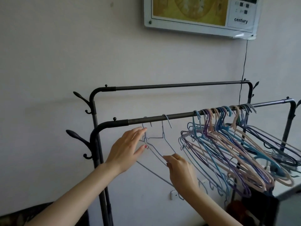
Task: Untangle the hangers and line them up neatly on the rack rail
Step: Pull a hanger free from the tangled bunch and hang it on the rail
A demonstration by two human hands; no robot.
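Observation:
Two pale lilac hangers [156,137] hang by their hooks on the left part of the near rack rail [162,119], their shoulders crossing. My left hand [127,147] lies against the neck of the left one, fingers nearly straight, thumb under the wire. My right hand [179,168] pinches the sloping arm of a lilac hanger lower down. A dense bunch of blue, purple and beige hangers [228,144] crowds the right part of the same rail, tilted and overlapping.
A second, higher rail [179,85] runs behind, bare. Dark coat hooks [78,137] stick out from the rack's left post. A framed picture [200,13] hangs on the wall above, with a cord running down. Dark items sit low at the right.

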